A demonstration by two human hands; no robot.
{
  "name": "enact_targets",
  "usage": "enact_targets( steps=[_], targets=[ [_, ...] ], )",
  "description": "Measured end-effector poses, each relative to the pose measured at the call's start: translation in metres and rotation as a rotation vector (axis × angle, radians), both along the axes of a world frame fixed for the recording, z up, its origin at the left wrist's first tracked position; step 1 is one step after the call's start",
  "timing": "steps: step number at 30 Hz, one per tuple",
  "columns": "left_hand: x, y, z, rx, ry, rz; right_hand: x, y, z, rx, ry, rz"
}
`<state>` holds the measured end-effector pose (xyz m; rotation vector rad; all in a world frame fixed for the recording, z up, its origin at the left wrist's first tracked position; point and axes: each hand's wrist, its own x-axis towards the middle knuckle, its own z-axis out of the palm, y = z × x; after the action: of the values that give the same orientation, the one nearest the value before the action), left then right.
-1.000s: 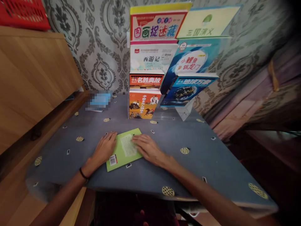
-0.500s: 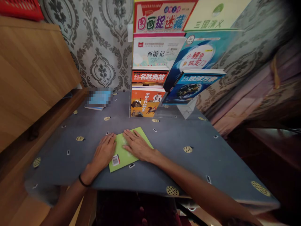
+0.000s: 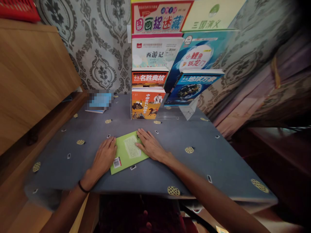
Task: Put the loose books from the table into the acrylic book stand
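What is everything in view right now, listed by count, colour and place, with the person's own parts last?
Green rectangular paper book: 1, green, flat, front centre
Upright printed paper books: 7 covers visible, red, pale yellow, white, teal, orange, blue, back centre
Clear plastic stand: 1, transparent, supporting them
Pixelated rectangular item, apparently a book: at least 1, blue, back left
Pineapple-print cloth: 1, grey-blue, beneath the books
Wooden cabinet: 1, brown, left
Plastic basket: 1, red, atop cabinet
Ornate wallpaper: 1 expanse, grey, behind
Fabric curtain: 1, mauve, right
Round wristband: 1, black, left wrist
Left hand: 1, bare, green book's left edge
Right hand: 1, bare, green book's right side
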<state>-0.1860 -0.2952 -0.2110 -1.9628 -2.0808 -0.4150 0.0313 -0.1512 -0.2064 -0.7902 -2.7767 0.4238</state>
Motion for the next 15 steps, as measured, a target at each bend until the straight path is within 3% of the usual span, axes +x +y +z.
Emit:
enact_targets(
  steps=[9, 15],
  targets=[
    [-0.003, -0.036, 0.0, 0.0, -0.042, 0.116, 0.0, 0.0, 0.0, 0.014, -0.021, -0.004],
    [-0.007, -0.055, -0.004, 0.012, -0.166, 0.025, -0.002, -0.014, 0.011, 0.091, -0.025, 0.057]
  ],
)
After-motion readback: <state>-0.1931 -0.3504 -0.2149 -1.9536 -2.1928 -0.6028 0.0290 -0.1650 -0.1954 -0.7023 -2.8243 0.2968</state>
